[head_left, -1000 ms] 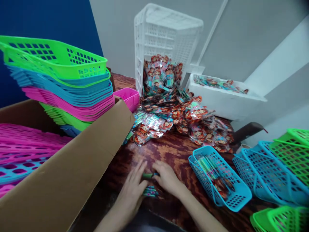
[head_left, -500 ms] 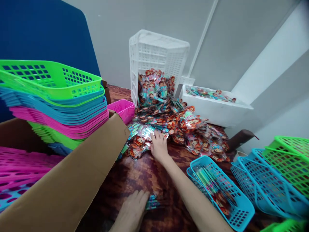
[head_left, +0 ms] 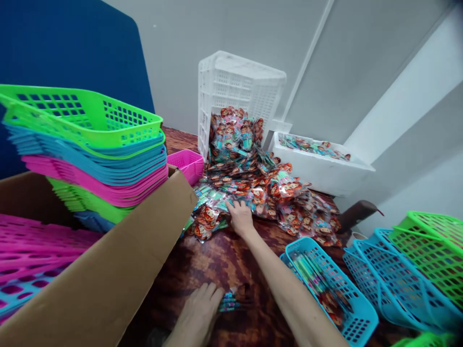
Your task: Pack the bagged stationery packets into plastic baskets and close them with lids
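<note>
My left hand [head_left: 200,306] rests low on the table, its fingers closed on the end of a small stack of cartoon-figure packets [head_left: 231,300]. The packets are clear plastic with teal stripes, dark at the far end. Farther forward, my right hand [head_left: 240,218] lies with fingers apart on the near edge of a heap of similar shiny packets [head_left: 208,217], which show red-haired cartoon heads. Nothing is visibly gripped in it, though the fingertips partly blend into the packets. Beside my right forearm stands a blue basket [head_left: 356,313] with packets lined up inside.
A tipped white crate [head_left: 206,96] spills packets at the back, next to a white foam box [head_left: 318,166]. On the left, a cardboard box [head_left: 119,255] holds stacked coloured baskets [head_left: 108,168]. A pink basket [head_left: 188,166] and more blue baskets [head_left: 390,274] flank the table.
My right hand has shifted slightly down over the heap, and its fingers look a little more bent. The left hand stays with its small stack. The camera view has shifted slightly.
</note>
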Demonstrator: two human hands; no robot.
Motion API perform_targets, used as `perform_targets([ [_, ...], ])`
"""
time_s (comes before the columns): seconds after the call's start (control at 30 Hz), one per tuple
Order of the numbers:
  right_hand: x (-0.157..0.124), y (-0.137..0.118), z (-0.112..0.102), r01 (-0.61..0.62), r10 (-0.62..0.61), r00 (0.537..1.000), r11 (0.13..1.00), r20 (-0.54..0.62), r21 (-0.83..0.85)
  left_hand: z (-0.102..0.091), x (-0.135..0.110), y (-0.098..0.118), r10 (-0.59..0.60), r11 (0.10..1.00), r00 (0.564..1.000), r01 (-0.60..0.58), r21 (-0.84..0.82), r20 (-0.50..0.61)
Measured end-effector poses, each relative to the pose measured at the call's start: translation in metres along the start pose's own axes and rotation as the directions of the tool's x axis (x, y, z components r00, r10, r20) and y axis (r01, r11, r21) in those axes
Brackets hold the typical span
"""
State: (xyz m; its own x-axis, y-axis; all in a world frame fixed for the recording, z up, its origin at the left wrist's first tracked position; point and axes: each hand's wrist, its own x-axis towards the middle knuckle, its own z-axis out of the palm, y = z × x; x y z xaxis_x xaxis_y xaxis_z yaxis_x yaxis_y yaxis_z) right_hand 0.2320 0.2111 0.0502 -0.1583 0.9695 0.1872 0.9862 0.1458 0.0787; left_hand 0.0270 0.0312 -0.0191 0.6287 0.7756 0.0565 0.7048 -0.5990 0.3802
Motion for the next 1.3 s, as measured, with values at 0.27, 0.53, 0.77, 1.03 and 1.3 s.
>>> perform_targets([
  [0.27,-0.096,0.0,0.015,-0.01,0.009,1.0,0.998,0.023,0.061,-0.034,0.004,0.005,-0.047,0.997,0.992,0.054,-0.055,0.119],
  [0.53,-0.181,0.008,-0.001,-0.092,-0.112,0.933,0.845,0.342,0.527,-0.042,0.005,0.017,0.063,0.994,0.984,-0.047,-0.101,0.169],
  [0.77,-0.155,0.001,0.001,-0.265,0.134,0.938,0.87,0.319,0.416,-0.035,0.005,0.023,0.073,0.996,0.981,-0.064,-0.055,0.179],
  [1.03,-0.154,0.002,0.001,-0.302,0.047,0.899,0.785,0.434,0.541,-0.04,-0.011,0.015,0.073,0.992,0.984,-0.056,-0.111,0.163],
  [1.3,-0.15,-0.049,-0.011,-0.182,0.007,0.899,0.914,0.437,0.362,-0.041,-0.012,0.017,0.087,0.99,0.984,-0.067,-0.128,0.156],
])
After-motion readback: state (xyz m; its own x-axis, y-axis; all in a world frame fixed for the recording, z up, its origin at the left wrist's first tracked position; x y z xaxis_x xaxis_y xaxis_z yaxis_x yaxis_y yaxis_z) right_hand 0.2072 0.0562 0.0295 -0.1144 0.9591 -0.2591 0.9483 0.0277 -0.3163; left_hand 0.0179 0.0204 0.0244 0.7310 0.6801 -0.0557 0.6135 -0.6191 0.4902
